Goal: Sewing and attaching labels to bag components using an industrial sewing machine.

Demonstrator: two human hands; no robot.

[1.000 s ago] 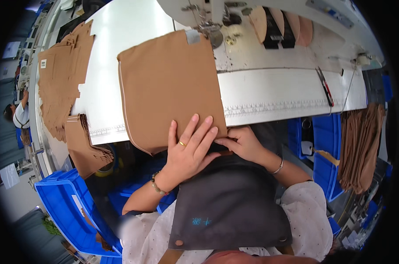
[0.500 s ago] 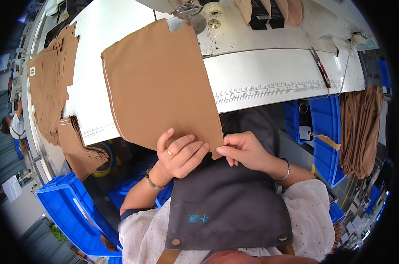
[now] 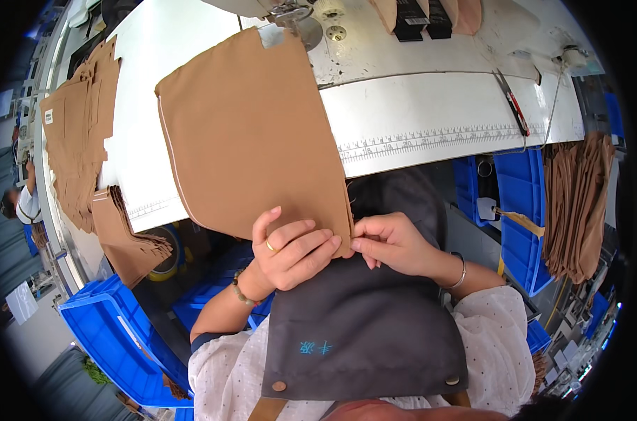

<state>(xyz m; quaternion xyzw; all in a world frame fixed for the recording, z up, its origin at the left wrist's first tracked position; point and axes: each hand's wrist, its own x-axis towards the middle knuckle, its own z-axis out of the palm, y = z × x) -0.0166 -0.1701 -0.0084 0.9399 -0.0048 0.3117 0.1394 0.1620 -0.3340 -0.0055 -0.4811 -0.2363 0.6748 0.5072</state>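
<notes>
A brown fabric panel [image 3: 244, 133] with a white stitched line along its left edge lies on the white sewing table, its near end hanging over the table's front edge. My left hand [image 3: 290, 249] grips the near end, fingers bent over the cloth and the thumb out of sight beneath. At the near right corner my right hand [image 3: 392, 242] pinches the edge between thumb and forefinger. The panel's far end, with a small square notch, reaches up to the sewing machine's presser foot area [image 3: 290, 14].
Brown cut pieces [image 3: 80, 133] are stacked at left, with a folded bundle [image 3: 125, 238] over the edge. Thread snips [image 3: 513, 105] lie at right. Blue bins [image 3: 122, 337] stand at left and right; brown pieces [image 3: 578, 203] hang beside the right bin. Another person [image 3: 27, 203] is far left.
The panel has shifted slightly left, and its near right corner now sits tucked closer between my hands. Both hands keep nearly the same place and hold.
</notes>
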